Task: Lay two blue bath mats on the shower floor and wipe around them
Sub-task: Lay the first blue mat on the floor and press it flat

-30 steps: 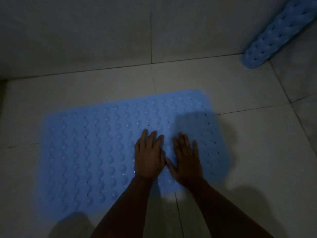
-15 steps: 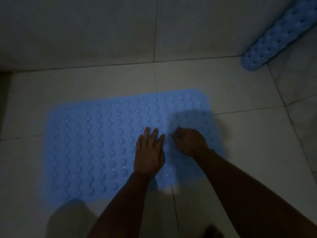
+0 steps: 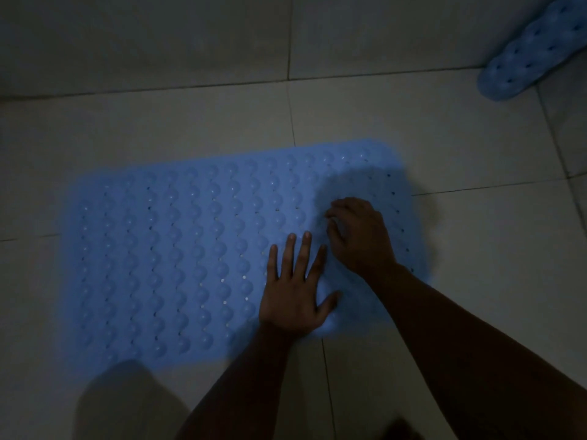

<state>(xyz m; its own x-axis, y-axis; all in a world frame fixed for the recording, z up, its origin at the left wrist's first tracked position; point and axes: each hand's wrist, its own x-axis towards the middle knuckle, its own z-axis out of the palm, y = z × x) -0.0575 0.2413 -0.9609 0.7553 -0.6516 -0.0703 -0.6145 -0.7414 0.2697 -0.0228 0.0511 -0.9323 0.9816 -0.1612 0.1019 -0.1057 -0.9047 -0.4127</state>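
A blue bath mat with rows of bumps and small holes lies flat on the pale tiled shower floor. My left hand presses flat on its near right part, fingers straight and spread. My right hand sits just beyond and to the right of it on the mat, fingers curled under with the tips touching the surface, nothing visibly held. A second blue mat, rolled up, leans in the far right corner with its lower end on the floor.
The tiled wall meets the floor just beyond the flat mat. Bare tiles lie to the right of the mat and between it and the rolled one. The light is dim, and a dark shadow falls on the floor at the near left.
My right hand went from lying flat to curled, and moved away from me and slightly right on the mat. My left hand stayed flat, its fingers now spread wider.
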